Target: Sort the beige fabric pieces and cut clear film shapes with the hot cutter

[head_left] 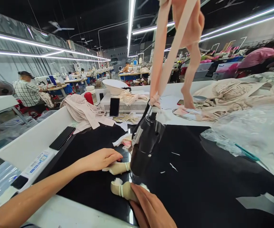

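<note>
My left hand (101, 160) is closed on one end of a small beige stuffed fabric piece (120, 168) with pale bands round it. My right hand (151, 205), nearer the front edge, has its fingers round a second beige stuffed piece (124, 190); white filling shows at its end. Part of each piece is hidden by the hand. Between and beyond them hangs a black cylindrical tool (147, 145), tied up by peach fabric strips (159, 60). Behind it lies a white and pink scrap (124, 141).
The black work surface (198, 183) carries white thread bits. A phone (62, 138) lies at left, another phone (114, 107) stands at the back. Beige cloth (84, 110) is heaped behind. Clear plastic (258, 133) with green-handled scissors or snips (246, 152) sits at right. Other people work farther off.
</note>
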Motion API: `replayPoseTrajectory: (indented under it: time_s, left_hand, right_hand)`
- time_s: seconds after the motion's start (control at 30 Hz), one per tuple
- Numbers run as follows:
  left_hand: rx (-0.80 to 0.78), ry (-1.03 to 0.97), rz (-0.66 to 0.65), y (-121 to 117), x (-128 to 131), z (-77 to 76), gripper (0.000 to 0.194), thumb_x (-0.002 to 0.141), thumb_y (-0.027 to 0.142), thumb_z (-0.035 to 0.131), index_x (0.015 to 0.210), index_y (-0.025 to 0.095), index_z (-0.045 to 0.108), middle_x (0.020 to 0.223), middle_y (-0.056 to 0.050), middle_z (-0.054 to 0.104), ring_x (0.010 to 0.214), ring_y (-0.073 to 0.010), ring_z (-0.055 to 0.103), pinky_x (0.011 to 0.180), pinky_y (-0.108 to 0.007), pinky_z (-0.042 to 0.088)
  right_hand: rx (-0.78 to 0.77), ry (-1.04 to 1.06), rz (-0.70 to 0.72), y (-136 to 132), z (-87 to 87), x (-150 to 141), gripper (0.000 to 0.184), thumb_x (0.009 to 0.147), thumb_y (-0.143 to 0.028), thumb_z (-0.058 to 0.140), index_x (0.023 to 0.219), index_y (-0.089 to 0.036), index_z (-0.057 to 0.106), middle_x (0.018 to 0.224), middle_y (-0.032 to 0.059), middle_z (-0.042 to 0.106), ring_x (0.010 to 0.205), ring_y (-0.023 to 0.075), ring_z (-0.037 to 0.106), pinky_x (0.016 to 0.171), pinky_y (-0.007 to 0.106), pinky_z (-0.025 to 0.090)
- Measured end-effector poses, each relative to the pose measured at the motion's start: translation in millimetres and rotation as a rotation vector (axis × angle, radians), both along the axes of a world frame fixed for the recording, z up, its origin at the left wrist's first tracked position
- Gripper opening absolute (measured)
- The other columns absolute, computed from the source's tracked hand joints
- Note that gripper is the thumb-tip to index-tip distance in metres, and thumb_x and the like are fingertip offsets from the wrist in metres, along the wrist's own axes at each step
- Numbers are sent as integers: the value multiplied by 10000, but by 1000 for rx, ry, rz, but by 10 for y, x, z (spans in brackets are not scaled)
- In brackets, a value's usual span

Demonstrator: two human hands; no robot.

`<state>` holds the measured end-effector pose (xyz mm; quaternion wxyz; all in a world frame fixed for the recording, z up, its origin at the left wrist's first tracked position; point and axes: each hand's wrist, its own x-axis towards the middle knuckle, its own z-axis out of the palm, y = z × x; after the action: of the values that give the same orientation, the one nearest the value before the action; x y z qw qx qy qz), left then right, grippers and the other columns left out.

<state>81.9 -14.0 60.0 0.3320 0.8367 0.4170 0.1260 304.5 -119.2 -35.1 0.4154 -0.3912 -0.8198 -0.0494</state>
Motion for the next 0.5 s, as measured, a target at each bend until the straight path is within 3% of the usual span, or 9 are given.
replayPoseTrajectory:
  time_s: [0.13, 0.2, 0.3, 0.37, 0.5]
  left_hand:
    - [-23, 3, -10, 11, -33, 5, 425, 1037, 396, 351, 1168, 151, 672, 1149, -67, 684, 1033, -182, 617, 909, -251, 446]
    - [-44, 10, -22, 8, -76, 5, 376, 996, 403, 476, 1239, 171, 644, 1219, -62, 666, 1083, -195, 612, 931, -259, 445]
    - [-28, 57, -114, 4, -148, -1, 488, 861, 381, 702, 1307, 209, 606, 1266, -55, 646, 1136, -226, 590, 962, -280, 431]
    - [-6, 59, -154, 11, -188, -14, 447, 899, 337, 657, 1324, 214, 597, 1288, -57, 639, 1166, -226, 578, 991, -284, 412]
    - [-75, -36, -86, 52, -236, -51, 373, 1016, 303, 430, 1340, 201, 582, 1316, -51, 635, 1164, -193, 592, 993, -265, 412]
  right_hand:
    - [-44, 23, -47, -19, 21, -129, 314, 1052, -211, 342, 1304, -159, 522, 1048, 87, 704, 869, 186, 700, 740, 253, 583]
    - [-73, -22, -69, -19, 26, -162, 326, 1063, -243, 312, 1286, -175, 539, 1019, 68, 710, 837, 182, 704, 720, 254, 586]
    - [-75, -87, -76, 3, 16, -189, 316, 1068, -284, 333, 1272, -173, 548, 1036, 58, 711, 860, 178, 704, 756, 252, 588]
    - [-53, -95, -69, 30, 5, -211, 300, 1062, -283, 376, 1285, -164, 538, 1068, 65, 705, 901, 179, 698, 787, 251, 584]
    - [-49, -102, -28, 87, 16, -271, 303, 1044, -236, 429, 1323, -149, 509, 1103, 80, 693, 939, 187, 688, 813, 265, 580]
